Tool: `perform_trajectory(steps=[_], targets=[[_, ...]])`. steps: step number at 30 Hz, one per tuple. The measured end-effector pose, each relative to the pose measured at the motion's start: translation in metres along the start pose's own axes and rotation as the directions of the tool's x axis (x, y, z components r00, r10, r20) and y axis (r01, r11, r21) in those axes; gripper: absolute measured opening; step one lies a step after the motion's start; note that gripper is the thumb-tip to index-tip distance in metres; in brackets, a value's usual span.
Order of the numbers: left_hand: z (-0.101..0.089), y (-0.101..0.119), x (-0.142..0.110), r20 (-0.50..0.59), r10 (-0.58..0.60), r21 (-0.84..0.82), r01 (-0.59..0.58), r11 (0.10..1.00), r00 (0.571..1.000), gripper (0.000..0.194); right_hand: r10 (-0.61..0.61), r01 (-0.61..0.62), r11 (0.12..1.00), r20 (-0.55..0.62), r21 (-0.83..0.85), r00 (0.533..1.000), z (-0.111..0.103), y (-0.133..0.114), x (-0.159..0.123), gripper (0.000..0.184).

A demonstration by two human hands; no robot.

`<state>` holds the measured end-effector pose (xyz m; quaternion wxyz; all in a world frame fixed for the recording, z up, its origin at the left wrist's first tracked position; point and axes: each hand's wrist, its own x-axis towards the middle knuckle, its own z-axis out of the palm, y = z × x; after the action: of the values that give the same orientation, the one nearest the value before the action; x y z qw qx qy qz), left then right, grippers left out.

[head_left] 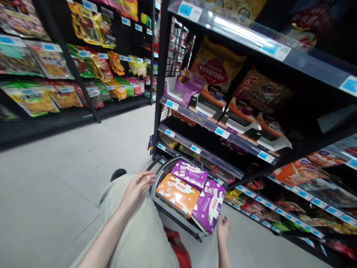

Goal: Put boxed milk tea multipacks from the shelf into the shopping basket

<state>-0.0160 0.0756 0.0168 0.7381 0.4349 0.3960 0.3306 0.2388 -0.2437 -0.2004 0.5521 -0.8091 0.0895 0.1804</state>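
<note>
A grey shopping basket (170, 206) sits on the floor by the shelf, packed with printed cartons. Inside it are an orange box (178, 194), a purple box (189, 174) at the back and another purple box (208, 205) tilted at the right side. My left hand (141, 182) is at the basket's left rim, fingers stretched out and holding nothing; contact with the rim is unclear. Just beyond the lower right corner of the tilted purple box is my right hand (223, 227), its fingers loosely apart and nothing in them.
A black shelf rack (200, 120) rises behind the basket, carrying display cartons and a yellow snack bag (216, 67). More bagged snacks (30, 98) fill the left rack. My bent knee (139, 223) is beside the basket, with a red object (180, 247) near it.
</note>
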Motion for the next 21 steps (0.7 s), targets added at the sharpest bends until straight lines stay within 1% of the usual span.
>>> perform_trajectory(steps=[1,2,4,6,10,12,14,16,18,21], targets=[[0.000,-0.001,0.000,0.006,0.003,0.011,-0.003,1.000,1.000,0.037,-0.003,0.002,1.000,-0.017,-0.028,1.000,0.006,-0.007,0.013,0.072],[-0.001,-0.002,0.001,0.012,0.006,0.021,-0.006,1.000,1.000,0.037,-0.018,0.018,0.999,-0.008,-0.047,1.000,0.012,-0.015,0.024,0.077],[-0.002,-0.003,0.001,0.016,0.011,0.042,-0.011,0.999,1.000,0.038,-0.066,0.069,0.996,0.061,-0.060,0.996,0.024,-0.030,0.040,0.081],[-0.002,-0.002,0.002,0.014,0.010,0.061,-0.011,0.998,1.000,0.039,-0.113,0.124,0.989,0.124,-0.081,0.986,0.031,-0.042,0.047,0.079],[-0.003,-0.003,0.004,0.016,0.000,0.116,-0.002,0.993,1.000,0.043,-0.169,0.209,0.955,0.192,-0.212,0.967,0.028,-0.060,0.048,0.068],[-0.002,-0.005,0.007,0.028,-0.007,0.155,0.003,0.988,1.000,0.044,-0.173,0.235,0.919,0.210,-0.317,0.962,0.024,-0.071,0.052,0.061],[-0.001,-0.009,0.011,0.039,-0.015,0.196,0.007,0.981,0.999,0.043,-0.182,0.257,0.864,0.207,-0.433,0.961,0.023,-0.089,0.061,0.055],[0.001,-0.012,0.015,0.050,-0.021,0.231,0.009,0.973,0.999,0.042,-0.218,0.285,0.790,0.186,-0.543,0.958,0.027,-0.116,0.078,0.052],[0.002,-0.014,0.018,0.066,-0.021,0.270,0.002,0.963,0.998,0.041,-0.291,0.329,0.701,0.167,-0.633,0.942,0.037,-0.154,0.099,0.052],[0.004,-0.017,0.021,0.085,-0.019,0.338,-0.011,0.941,0.996,0.041,-0.445,0.434,0.541,0.193,-0.720,0.875,0.060,-0.226,0.134,0.052]])
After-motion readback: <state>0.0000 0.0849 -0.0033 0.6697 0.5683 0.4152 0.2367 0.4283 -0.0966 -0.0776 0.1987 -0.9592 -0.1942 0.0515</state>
